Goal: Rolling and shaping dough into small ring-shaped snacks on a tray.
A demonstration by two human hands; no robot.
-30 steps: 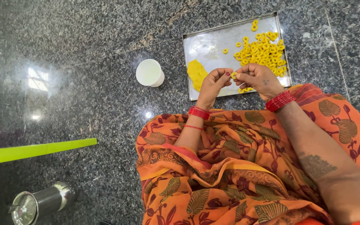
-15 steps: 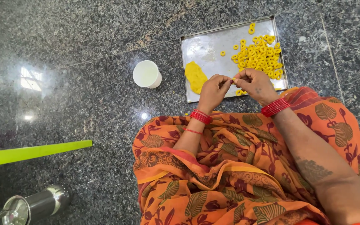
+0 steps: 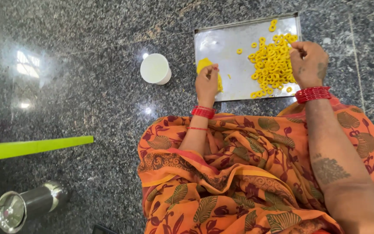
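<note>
A steel tray [image 3: 226,41] lies on the granite floor in front of me. On its right side is a pile of small yellow dough rings [image 3: 271,63]. A lump of yellow dough [image 3: 203,65] sits at the tray's left edge. My left hand [image 3: 207,83] rests on this lump, fingertips pinched into it. My right hand [image 3: 309,63] is over the right edge of the ring pile, fingers curled with the tips among the rings. Whether it holds a ring is hidden. Red bangles are on both wrists.
A white cup [image 3: 155,69] stands on the floor just left of the tray. A green bar [image 3: 31,148] lies at far left, and a steel canister [image 3: 27,206] lies on its side at bottom left. My lap in orange patterned cloth [image 3: 239,173] fills the foreground.
Both hands were together above the tray's near edge, shaping a ring. They have parted: the left went to the dough lump, the right up to the ring pile.
</note>
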